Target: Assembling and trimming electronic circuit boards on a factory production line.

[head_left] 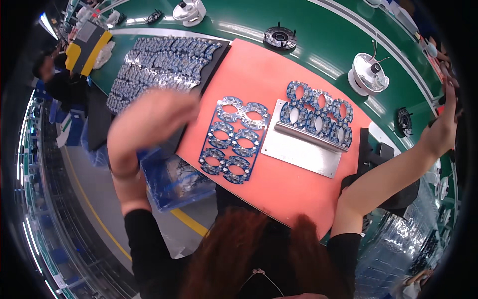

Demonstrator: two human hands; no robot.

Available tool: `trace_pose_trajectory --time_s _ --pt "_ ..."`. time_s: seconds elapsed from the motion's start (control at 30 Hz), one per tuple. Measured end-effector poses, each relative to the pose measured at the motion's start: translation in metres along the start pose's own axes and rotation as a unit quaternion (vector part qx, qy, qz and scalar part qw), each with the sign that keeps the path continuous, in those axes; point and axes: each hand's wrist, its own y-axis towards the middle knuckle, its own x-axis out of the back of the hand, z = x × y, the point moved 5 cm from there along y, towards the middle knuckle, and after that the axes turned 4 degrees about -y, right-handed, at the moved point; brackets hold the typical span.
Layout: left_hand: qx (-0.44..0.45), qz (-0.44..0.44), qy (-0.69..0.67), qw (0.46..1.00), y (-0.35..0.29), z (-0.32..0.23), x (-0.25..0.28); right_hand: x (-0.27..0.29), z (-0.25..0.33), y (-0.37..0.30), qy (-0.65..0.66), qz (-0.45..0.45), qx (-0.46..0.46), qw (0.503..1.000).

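L hand blurred, raised over blue tray, grip can't tell; R hand far right, fingers apart, empty. Blue circuit panel on table: prob. light, thin, brittle; take by edges.

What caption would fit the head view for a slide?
Blue circuit board panel on an orange mat, a second panel on a metal plate; both hands raised.

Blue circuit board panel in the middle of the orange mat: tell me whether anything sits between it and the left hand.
Nothing visible does. The left hand hovers blurred over the mat's left edge, and only bare orange mat lies between it and the blue circuit board panel.
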Motion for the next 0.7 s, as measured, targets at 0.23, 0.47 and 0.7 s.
trace_pose_trajectory --time_s 0.23,0.47,0.7 --pt "0.312 -0.098 -0.206 0.922 -0.188 0.031 -0.083 0.005 0.024 -0.058 0.11 -0.068 -0.057 0.99" --pt "0.196 -0.218 -0.248 0.923 -0.129 -0.001 -0.082 -0.007 0.023 -0.073 0.071 -0.112 -0.144 0.981" --pt "0.055 -0.222 -0.186 0.956 -0.008 0.028 -0.148 -0.013 0.044 -0.068 0.082 -0.066 -0.077 0.991"
